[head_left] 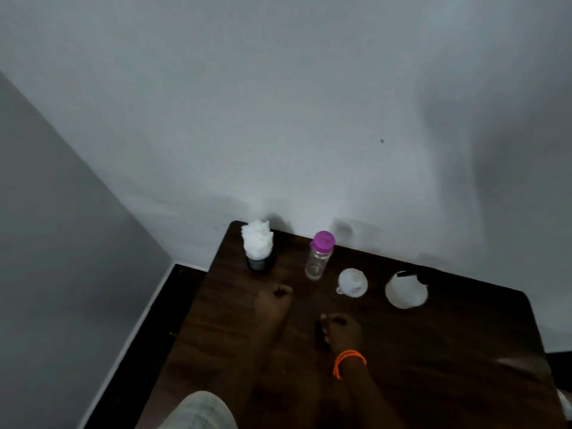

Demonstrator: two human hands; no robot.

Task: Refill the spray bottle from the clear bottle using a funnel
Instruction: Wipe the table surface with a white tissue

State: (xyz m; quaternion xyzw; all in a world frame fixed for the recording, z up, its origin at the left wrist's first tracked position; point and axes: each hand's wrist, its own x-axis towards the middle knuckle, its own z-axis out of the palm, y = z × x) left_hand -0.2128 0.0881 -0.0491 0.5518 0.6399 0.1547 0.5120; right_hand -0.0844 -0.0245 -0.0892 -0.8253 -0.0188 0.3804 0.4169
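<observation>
At the near edge, about 7 o'clock, a pale sleeve (198, 410) covers the left arm. Both forearms reach up over the dark wooden table (433, 351). The right hand (342, 331), with an orange band (349, 362) on its wrist, sits near the middle with fingers curled in; the picture is too blurred to tell whether it holds anything. The left hand (275, 301), just beyond at 11 o'clock from it, is also curled, holding nothing that shows. Farther on, a white funnel (353, 282) lies at 1 o'clock from the right hand. The white spray bottle (406, 291) is to the funnel's 3 o'clock, apart from it. The clear bottle (318, 258) with a purple cap (322, 239) stands upright at the funnel's 11 o'clock. Farthest, at the table's corner, a dark cup (259, 263) holds white stuffing (257, 239).
</observation>
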